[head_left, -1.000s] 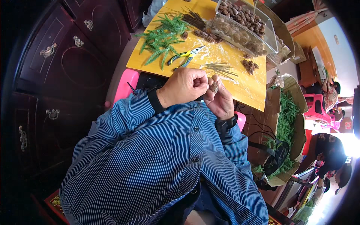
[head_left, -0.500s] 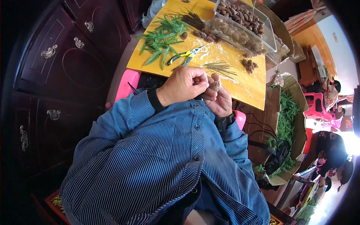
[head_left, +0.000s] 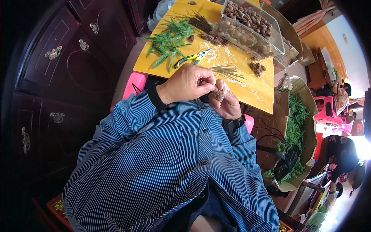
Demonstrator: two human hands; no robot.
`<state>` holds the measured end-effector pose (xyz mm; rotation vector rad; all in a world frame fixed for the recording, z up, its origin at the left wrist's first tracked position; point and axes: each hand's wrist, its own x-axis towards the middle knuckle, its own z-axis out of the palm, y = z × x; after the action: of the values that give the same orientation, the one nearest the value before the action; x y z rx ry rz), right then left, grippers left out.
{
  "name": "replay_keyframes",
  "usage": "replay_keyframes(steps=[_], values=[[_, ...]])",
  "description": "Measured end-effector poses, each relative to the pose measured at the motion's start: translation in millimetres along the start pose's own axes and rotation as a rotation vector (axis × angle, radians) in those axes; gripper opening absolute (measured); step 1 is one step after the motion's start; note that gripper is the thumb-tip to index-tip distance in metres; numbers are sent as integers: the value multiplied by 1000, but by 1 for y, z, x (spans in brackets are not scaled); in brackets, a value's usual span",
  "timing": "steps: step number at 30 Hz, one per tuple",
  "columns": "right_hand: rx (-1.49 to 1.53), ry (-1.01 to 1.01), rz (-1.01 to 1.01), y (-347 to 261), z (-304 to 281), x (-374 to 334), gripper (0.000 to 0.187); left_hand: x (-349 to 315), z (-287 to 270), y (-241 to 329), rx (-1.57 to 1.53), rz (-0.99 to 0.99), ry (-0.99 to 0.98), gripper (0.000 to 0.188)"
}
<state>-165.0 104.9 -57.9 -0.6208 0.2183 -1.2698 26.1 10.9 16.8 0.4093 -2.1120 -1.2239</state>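
A small brown pine cone (head_left: 219, 95) is held between the thumb and fingers of my right hand (head_left: 230, 103), just off the near edge of the table. Close beside it, my left hand (head_left: 188, 83) is closed in a pinch, its fingertips almost touching the cone. Whatever that pinch holds is too small or hidden to make out. Beyond my hands, yellow-and-black pliers (head_left: 192, 58) lie on the yellow table (head_left: 247, 91), their jaws pointing away to the right. Next to them is a bundle of thin wire stems (head_left: 228, 72). Green artificial sprigs (head_left: 170, 43) lie on the left.
A clear plastic bin (head_left: 251, 36) full of pine cones stands at the table's far right. Loose cones (head_left: 256, 69) lie near it, with dark stems (head_left: 200, 22) farther back. On the right, a cardboard box (head_left: 305, 127) holds greenery. Dark cabinets (head_left: 73, 69) flank the left.
The cone has turned slightly in my right fingers and sits a little lower. My left hand keeps its pinch, tilted slightly differently. The table's things lie as before.
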Motion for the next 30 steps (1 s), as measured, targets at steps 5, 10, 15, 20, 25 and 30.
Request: replay_keyframes(steps=[5, 10, 15, 20, 25, 30], values=[[-289, 249, 51, -9, 11, 2, 21, 0, -3, -6, 144, 39, 12, 7], [-492, 428, 21, -9, 29, 1, 22, 0, -3, -8, 262, 31, 32, 10], [-677, 376, 1, -7, 27, 0, 22, 2, -7, -9, 264, 167, 46, 9], [-656, 311, 53, -8, 31, -1, 23, 4, -14, 0, 253, 135, -44, 14], [-631, 322, 25, -7, 35, -1, 23, 3, -11, -16, -77, -124, -99, 23], [-676, 279, 25, -7, 33, -1, 22, 3, -6, -21, -411, -209, -131, 21]])
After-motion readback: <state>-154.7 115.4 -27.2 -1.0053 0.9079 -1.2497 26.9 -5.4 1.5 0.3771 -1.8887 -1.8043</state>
